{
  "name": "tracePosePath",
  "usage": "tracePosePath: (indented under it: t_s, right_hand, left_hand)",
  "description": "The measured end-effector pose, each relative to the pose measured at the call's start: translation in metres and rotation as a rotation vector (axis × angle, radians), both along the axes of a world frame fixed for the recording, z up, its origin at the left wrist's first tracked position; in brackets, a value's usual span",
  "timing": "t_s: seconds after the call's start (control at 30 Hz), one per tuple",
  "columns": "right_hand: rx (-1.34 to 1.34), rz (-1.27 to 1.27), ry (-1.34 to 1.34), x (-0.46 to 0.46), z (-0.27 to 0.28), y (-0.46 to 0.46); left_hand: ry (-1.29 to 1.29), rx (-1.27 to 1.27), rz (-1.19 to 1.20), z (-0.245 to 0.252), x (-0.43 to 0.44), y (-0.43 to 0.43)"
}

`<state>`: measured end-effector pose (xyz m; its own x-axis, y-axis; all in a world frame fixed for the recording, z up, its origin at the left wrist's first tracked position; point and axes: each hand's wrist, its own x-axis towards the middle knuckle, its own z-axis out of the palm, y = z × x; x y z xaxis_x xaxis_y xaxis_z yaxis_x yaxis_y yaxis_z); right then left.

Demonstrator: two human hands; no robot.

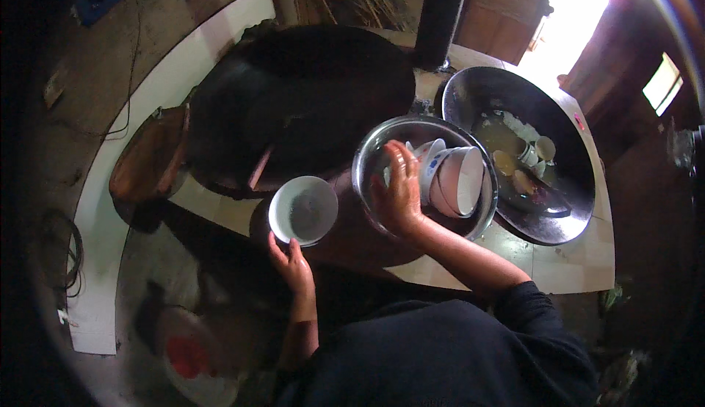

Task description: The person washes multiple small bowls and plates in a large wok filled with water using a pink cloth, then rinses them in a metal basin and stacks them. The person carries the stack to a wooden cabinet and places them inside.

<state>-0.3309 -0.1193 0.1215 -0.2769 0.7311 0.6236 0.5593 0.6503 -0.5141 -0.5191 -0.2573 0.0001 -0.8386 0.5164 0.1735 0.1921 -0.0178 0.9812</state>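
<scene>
My left hand (292, 264) grips the lower rim of a white bowl (304, 210), held face up left of a shiny metal basin (361, 159). Over the basin's left part is my right hand (403, 192), fingers apart and wet; whether it touches anything inside cannot be told. Several bowls lie nested on their sides in the basin, the outermost a white bowl (467, 181) with its mouth to the right. Blue and red patterns show on a bowl (432, 167) behind it.
A large dark wok (297, 104) fills the back of the tiled counter (567, 269). To the right, a second wok (578, 186) holds water, small cups and a dark utensil. A brown wooden vessel (146, 159) stands at left. Behind rises a black pipe (442, 16).
</scene>
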Motion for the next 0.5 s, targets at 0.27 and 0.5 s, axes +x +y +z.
tracePosePath:
  t_s: [0.27, 0.5]
  right_hand:
    - [-0.629, -0.070, 0.074, 0.019, -0.072, 0.025]
    - [-0.634, 0.497, -0.434, 0.069, -0.093, 0.039]
  left_hand:
    - [-0.154, 0.001, -0.026, 0.006, 0.000, 0.003]
    - [-0.190, 0.009, -0.061, 0.016, 0.005, -0.001]
